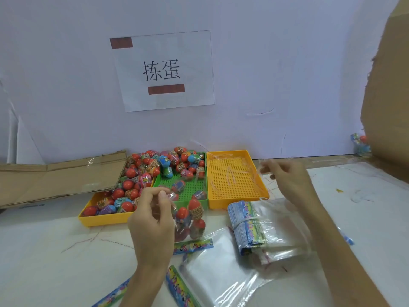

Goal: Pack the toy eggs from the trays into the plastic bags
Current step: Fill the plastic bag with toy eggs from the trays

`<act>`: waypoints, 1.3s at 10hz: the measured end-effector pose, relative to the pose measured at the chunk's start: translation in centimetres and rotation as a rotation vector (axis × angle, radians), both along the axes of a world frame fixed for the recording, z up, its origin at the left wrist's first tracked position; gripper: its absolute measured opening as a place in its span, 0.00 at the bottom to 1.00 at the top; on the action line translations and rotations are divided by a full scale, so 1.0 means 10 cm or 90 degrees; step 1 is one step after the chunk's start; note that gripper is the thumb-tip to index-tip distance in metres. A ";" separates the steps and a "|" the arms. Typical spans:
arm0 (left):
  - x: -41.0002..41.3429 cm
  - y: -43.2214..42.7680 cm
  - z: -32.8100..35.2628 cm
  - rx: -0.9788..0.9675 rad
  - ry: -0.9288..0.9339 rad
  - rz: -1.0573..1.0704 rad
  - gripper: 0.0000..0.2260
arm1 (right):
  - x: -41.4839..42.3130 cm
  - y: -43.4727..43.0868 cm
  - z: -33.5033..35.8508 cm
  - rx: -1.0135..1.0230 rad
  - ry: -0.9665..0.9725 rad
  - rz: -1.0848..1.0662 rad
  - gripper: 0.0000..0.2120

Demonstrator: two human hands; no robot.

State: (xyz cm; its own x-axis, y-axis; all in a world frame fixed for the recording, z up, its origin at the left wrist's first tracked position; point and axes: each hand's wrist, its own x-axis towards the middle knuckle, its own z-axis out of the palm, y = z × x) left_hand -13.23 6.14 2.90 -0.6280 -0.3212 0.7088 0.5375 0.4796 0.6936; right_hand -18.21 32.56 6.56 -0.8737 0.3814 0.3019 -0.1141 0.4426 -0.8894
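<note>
My left hand (152, 220) pinches the top of a clear, crinkly plastic bag (188, 220), thumb and fingertips curled together on the film; the bag hangs just right of my palm, and through it I see smooth oval toy eggs (194, 209) with glossy red caps and printed paper bands round their middles. My right hand (285, 178) is raised out to the side, fingers curled and pinching a thin, clear strip (263, 165) that I can barely make out. Beyond my left knuckles a yellow tray (99, 219) is heaped with more eggs (130, 185), red, blue and pink, and beside it a green tray (190, 189) with a perforated grid floor holds another pile at its far end. Below my right hand sits a second yellow grid tray (234, 180), with thin clear strips lying on it. Under my right wrist lies a banded bundle of flat bags (250, 227) with colourful printed headers, and between my forearms lie loose, glossy sheets (219, 269).
</note>
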 end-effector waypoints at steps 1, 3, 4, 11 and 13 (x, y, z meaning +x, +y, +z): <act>0.01 0.02 0.00 -0.005 -0.010 -0.011 0.08 | -0.04 0.17 -0.13 0.237 -0.231 -0.031 0.14; 0.01 0.02 -0.01 0.000 -0.028 -0.023 0.07 | 0.03 0.28 -0.11 0.211 -0.113 -0.148 0.09; 0.01 0.02 0.00 0.002 -0.029 -0.028 0.07 | 0.03 0.28 -0.11 0.205 -0.100 -0.161 0.25; 0.01 0.01 0.00 -0.018 -0.017 -0.044 0.08 | 0.03 0.02 -0.04 0.173 -0.135 0.017 0.27; 0.02 0.03 0.00 -0.023 -0.020 -0.051 0.08 | 0.20 -0.36 0.09 -0.126 -0.037 0.422 0.23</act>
State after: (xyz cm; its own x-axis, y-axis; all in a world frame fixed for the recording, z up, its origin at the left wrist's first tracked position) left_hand -13.05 6.42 2.95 -0.6735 -0.2434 0.6980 0.5532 0.4604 0.6943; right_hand -16.17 28.95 7.42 -0.9539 -0.1960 0.2272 -0.2541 0.1250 -0.9591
